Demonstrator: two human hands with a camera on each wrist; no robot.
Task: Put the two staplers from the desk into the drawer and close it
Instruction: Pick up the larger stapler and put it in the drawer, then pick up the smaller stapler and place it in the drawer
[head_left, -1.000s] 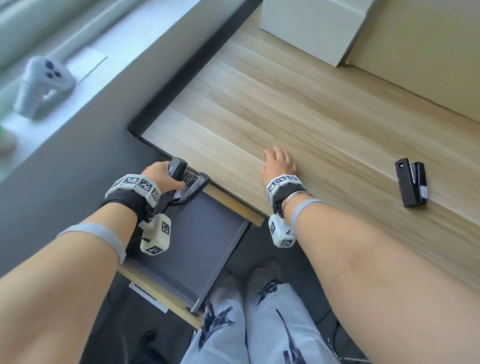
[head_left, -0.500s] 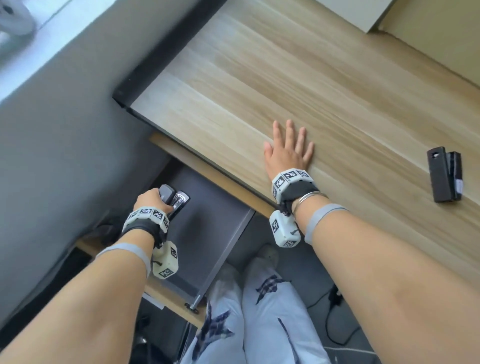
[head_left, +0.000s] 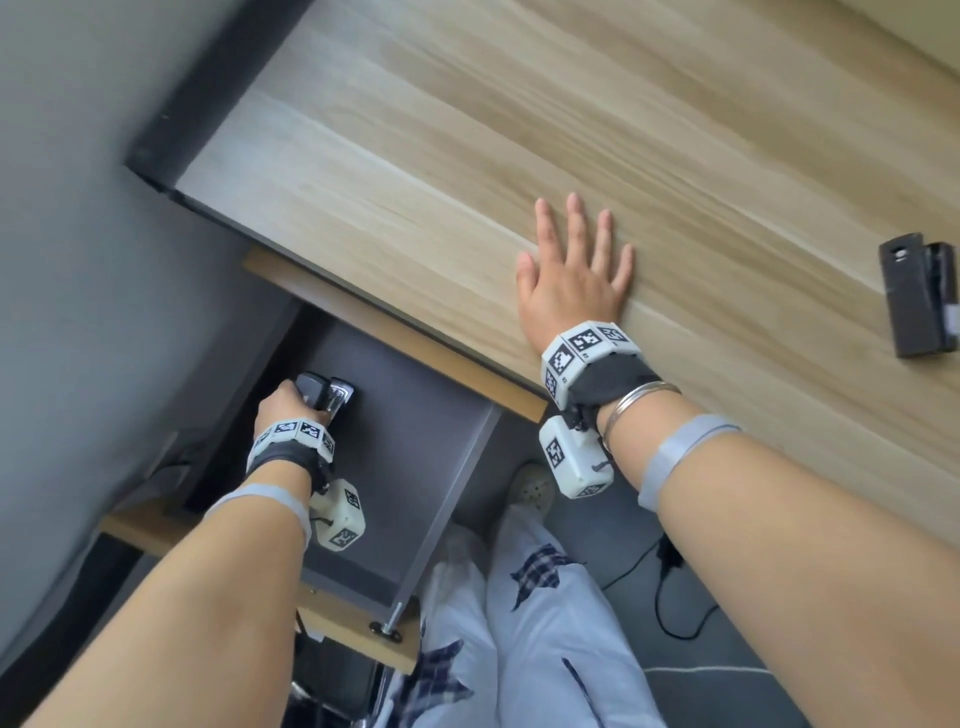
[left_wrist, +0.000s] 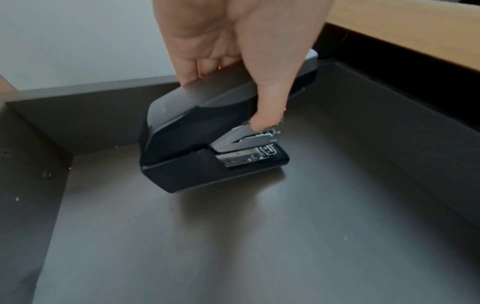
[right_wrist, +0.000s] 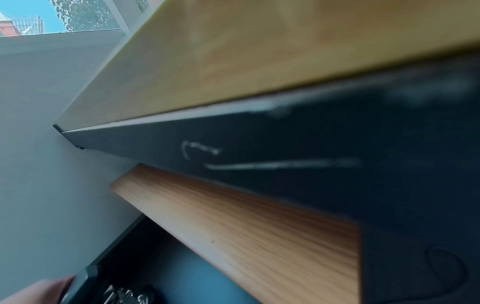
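Lowered into the drawer, one stapler sits in the left hand grip; the second stapler lies on the desk, right hand flat.

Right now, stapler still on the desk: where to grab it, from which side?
Hedged: take the black stapler across its long sides at mid-body, from above. It lies flat on the desk, long sides bare. The right hand, flat on the desk, is nearer; the left hand holds the other stapler.

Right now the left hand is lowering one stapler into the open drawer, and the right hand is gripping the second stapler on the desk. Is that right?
Not quite. The right hand grips nothing: the head view shows it lying flat with fingers spread on the desk, and the second stapler sits untouched, well apart to its right. The rest holds: the left hand grips one stapler inside the open drawer.
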